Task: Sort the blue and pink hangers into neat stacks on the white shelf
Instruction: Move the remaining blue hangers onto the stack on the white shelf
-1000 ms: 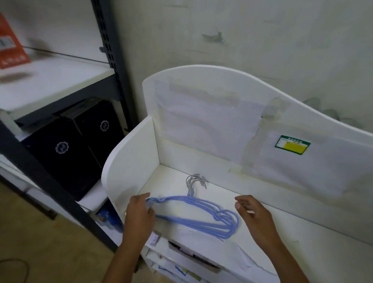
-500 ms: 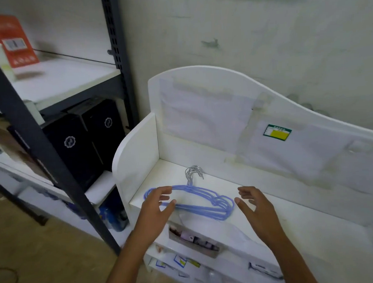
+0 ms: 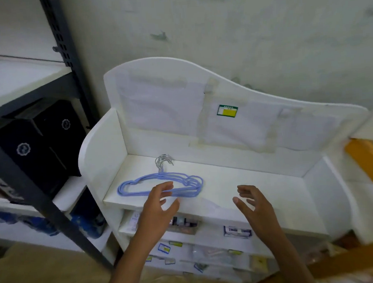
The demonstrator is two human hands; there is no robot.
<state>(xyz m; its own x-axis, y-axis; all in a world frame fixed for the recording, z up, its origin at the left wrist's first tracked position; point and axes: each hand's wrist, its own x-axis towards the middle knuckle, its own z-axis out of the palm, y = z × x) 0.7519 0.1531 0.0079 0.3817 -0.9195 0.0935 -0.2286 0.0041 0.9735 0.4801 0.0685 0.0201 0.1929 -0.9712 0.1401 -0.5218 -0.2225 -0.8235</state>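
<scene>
A stack of blue hangers (image 3: 162,186) lies flat on the top board of the white shelf (image 3: 258,187), toward its left end, a little left of the frame's centre, the metal hooks (image 3: 164,160) bunched together and pointing toward the shelf's tall curved back panel. The person's left hand (image 3: 157,209) hovers over the front edge of the stack with fingers spread wide and loosely bent, holding nothing (whether a fingertip grazes the wire cannot be told). The right hand (image 3: 253,204), right of centre, is likewise open and empty, fingers relaxed above a bare stretch of the board, well apart from the hangers. A green-and-yellow sticker (image 3: 227,111) sits on the taped paper covering the back panel. Below the top board, lower compartments hold small labelled items too blurred to name. In the left of the frame, a dark metal rack (image 3: 59,35) carries two black boxes (image 3: 38,143) bearing pale round emblems.
</scene>
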